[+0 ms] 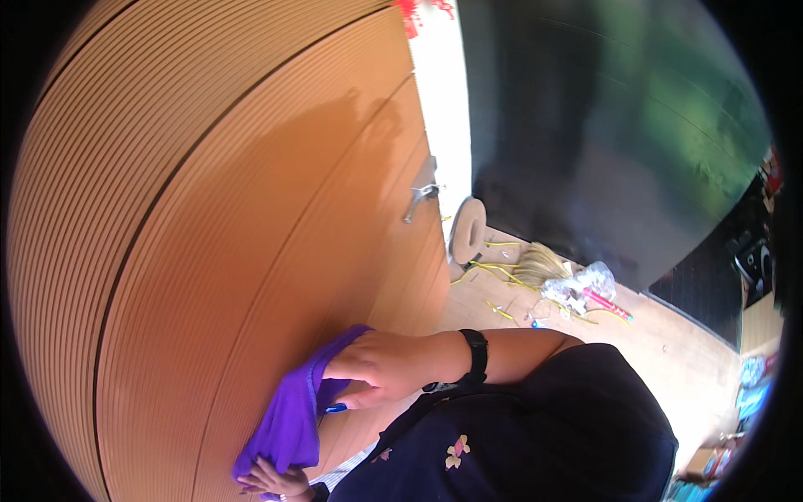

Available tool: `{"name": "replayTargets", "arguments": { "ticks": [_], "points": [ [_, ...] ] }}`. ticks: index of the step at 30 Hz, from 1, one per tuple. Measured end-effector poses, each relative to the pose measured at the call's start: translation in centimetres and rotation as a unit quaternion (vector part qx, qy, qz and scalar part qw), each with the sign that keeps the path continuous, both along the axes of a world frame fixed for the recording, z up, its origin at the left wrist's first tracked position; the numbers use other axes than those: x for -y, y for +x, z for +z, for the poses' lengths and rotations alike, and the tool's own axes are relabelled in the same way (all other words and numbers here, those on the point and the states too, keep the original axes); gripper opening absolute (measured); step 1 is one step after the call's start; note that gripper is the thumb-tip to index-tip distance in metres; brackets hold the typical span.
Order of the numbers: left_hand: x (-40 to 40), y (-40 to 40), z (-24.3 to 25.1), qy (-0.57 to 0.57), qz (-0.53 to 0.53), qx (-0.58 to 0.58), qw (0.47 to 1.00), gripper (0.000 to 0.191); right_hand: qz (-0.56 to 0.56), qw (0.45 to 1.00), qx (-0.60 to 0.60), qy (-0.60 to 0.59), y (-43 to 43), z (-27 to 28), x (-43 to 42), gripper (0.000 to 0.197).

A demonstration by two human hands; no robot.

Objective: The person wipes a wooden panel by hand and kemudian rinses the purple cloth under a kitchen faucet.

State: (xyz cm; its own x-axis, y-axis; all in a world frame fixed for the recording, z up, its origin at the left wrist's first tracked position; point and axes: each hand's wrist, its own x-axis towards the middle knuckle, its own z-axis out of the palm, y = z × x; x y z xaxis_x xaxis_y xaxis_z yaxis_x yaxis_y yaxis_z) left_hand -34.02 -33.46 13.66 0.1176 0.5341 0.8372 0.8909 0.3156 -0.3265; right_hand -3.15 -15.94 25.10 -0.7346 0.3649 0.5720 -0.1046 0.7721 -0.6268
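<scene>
A purple cloth lies bunched against a ribbed, wood-coloured door or wall panel. My right hand, with a black band at the wrist and a blue thumbnail, has its fingers in the cloth's upper end; the fingertips are hidden by the fabric. Lower down, near the picture's bottom edge, my left hand holds the cloth's other end, its fingers partly spread over the fabric. A metal lever handle sticks out from the panel, above and to the right of both hands.
A large dark glossy surface with green reflections fills the upper right. Near its lower edge lie a ring-shaped tan object, yellow cords, pale bristles, clear plastic wrapping and a pink tube. Boxes stand far right.
</scene>
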Motion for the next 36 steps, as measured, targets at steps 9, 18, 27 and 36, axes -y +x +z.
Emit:
{"name": "replayTargets", "arguments": {
  "ticks": [9, 18, 27, 36],
  "points": [
    [-11.1, 5.0, -2.3, -0.178, -0.115, 0.068, 0.975, 0.061, -0.192, 0.977, 0.036, 0.08, 9.3, 0.3, 0.2, 0.038],
    [-24.2, 25.5, -0.6, -0.434, -0.498, 0.129, 0.74, 0.031, -0.481, 0.87, 0.108, -0.001, 24.6, -1.4, 5.9, 0.038],
    [-28.4, 40.9, -3.4, -0.516, -0.654, 0.054, 0.551, 0.023, -0.704, 0.701, 0.062, -0.094, 30.8, -3.1, 14.4, 0.029],
    [-31.1, 50.7, -2.3, -0.582, -0.66, 0.008, 0.475, 0.017, -0.771, 0.625, 0.094, -0.076, 34.3, -2.8, 15.5, 0.026]
  ]
}}
